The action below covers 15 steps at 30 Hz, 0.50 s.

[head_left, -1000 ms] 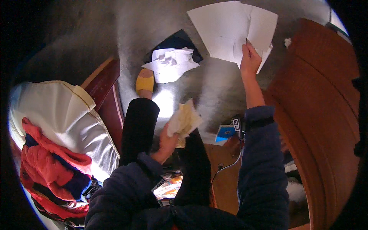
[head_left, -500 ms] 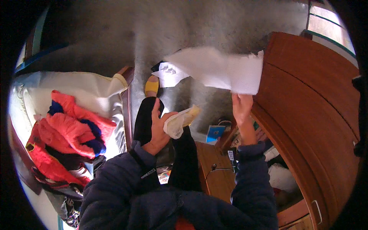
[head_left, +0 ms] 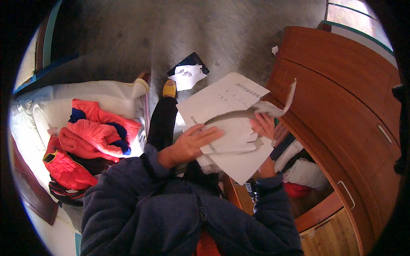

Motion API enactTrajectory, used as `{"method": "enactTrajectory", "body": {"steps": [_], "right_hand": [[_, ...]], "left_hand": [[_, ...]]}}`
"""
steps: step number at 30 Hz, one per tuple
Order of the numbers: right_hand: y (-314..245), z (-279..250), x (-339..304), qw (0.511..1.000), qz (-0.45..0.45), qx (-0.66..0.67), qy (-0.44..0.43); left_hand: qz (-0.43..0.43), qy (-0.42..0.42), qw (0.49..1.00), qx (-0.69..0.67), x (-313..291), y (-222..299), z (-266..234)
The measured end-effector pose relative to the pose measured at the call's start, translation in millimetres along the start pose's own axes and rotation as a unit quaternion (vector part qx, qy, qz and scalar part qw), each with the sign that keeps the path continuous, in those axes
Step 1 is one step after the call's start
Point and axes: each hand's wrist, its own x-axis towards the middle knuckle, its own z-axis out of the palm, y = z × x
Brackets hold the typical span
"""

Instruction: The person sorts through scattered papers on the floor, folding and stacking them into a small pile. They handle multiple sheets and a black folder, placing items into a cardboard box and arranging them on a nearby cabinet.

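Note:
Large torn white paper sheets (head_left: 220, 96) with faint print spread out in front of my lap. My left hand (head_left: 192, 144) lies across their left edge, fingers stretched over the top and thumb side hidden, holding them. Below that hand a crumpled whitish piece (head_left: 207, 164) shows in part. On the right, my right hand (head_left: 262, 126) grips the torn edge with bent fingers. Its wrist is partly hidden by the paper. A ragged strip curls up beyond its fingertips.
On the floor ahead, a crumpled white paper (head_left: 187, 77) lies over a dark flat thing (head_left: 194, 59) beside my yellow shoe (head_left: 169, 88). A small scrap (head_left: 274, 50) lies near the brown wooden cabinet (head_left: 337, 94). Red clothes (head_left: 96, 136) cover the pale seat at left.
The large paper has come down from the far right to between my hands. My left hand has moved onto it, and my right hand has shifted to its torn edge.

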Motion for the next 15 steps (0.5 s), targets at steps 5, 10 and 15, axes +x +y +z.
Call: {"method": "enactTrajectory", "body": {"steps": [5, 10, 15], "right_hand": [[-24.6, 3.7, 16.2, 0.814, 0.317, 0.486, -0.011], [-52.5, 13.1, 16.3, 0.721, 0.342, 0.586, 0.136], [-33.1, 11.9, -5.1, 0.553, 0.463, 0.687, 0.088]], "left_hand": [[0.015, -0.012, 0.999, -0.039, 20.4, 28.5, 9.0], [-0.002, -0.04, 0.999, 0.023, 24.9, 44.1, 23.4], [0.004, -0.001, 1.0, 0.022, 36.1, 61.8, 39.2]]}}
